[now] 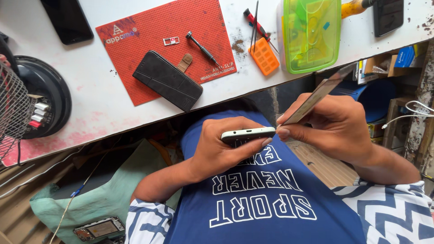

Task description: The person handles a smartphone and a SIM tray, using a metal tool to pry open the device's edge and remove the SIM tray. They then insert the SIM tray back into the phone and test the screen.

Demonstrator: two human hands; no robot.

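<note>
- Head view: a pale green smartphone (247, 133) is held edge-up in front of the chest, below the white workbench (99, 99), with its port edge facing the camera.
- It is gripped by the left hand (217, 151), whose fingers are closed around its body from below, with the thumb laid along the near edge.
- A thin, flat metal pry blade (316, 96) is pinched in the right hand (337, 126); the fingers are curled shut on it, and its tip is set at the phone's right corner, touching or just beside the seam.
- For a clean opening, the blade is best kept shallow and nearly parallel to the seam, so that nothing inside is gouged.
- The phone is best braced firmly, and the blade slid along rather than levered hard.
- On the bench, well apart from the hands, a black wallet case (168, 80) and a small screwdriver (202, 48) are laid on a red mat (149, 36), beside a green lidded box (312, 32).
</note>
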